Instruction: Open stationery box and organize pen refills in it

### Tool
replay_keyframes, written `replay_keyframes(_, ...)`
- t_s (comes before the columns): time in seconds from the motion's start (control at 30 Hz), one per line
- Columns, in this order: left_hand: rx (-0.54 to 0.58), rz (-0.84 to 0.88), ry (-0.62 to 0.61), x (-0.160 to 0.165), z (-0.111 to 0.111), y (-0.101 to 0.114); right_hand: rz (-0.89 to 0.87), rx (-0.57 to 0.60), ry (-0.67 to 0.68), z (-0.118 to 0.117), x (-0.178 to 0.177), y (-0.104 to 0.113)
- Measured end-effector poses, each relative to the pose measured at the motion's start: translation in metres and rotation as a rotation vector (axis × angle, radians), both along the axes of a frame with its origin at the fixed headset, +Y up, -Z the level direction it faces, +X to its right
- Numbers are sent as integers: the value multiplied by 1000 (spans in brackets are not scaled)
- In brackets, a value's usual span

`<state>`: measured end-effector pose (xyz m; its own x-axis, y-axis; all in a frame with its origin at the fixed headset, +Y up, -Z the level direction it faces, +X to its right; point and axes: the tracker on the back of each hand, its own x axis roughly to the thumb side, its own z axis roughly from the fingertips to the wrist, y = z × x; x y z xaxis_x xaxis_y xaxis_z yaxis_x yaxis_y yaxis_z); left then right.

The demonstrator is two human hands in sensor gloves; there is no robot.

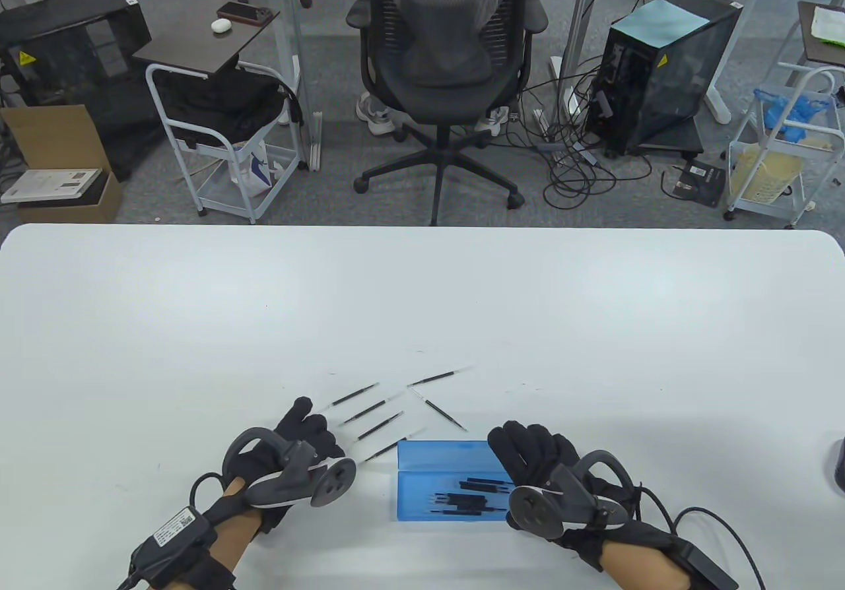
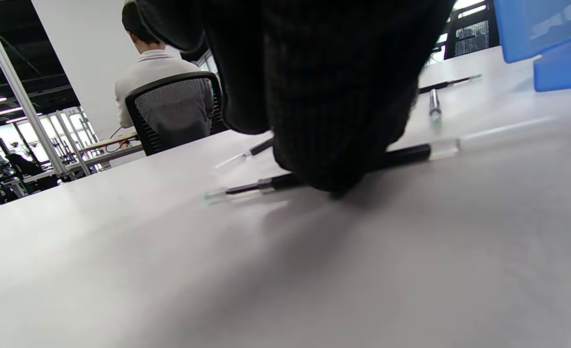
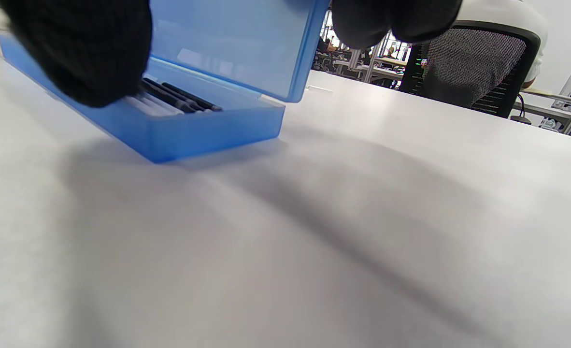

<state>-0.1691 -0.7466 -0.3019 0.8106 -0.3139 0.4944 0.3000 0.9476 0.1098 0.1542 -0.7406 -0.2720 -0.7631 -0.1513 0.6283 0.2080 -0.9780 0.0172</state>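
Note:
The blue stationery box (image 1: 422, 507) lies open near the table's front edge, its lid (image 1: 445, 455) tipped back on the far side. Several black pen refills (image 1: 472, 501) lie inside it. Several more loose refills (image 1: 373, 412) are scattered just beyond, to the left. My right hand (image 1: 528, 451) grips the box's right end, with the thumb (image 3: 87, 63) over the base and the fingers (image 3: 396, 19) behind the lid (image 3: 237, 43). My left hand (image 1: 320, 441) has its curled fingertips (image 2: 324, 164) down on one loose refill (image 2: 406, 154), pinching it against the table.
The white table (image 1: 422, 299) stretches wide beyond the refills. A black office chair (image 1: 442, 55), a white cart (image 1: 218, 148) and computer cases stand on the floor past the far edge. A dark object (image 1: 838, 464) sits at the right edge.

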Motion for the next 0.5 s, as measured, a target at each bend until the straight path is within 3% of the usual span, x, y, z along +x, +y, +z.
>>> replay_keyframes(0.5,-68,-23,-61,2,-3,-1,11,-3,0,0,0,0)
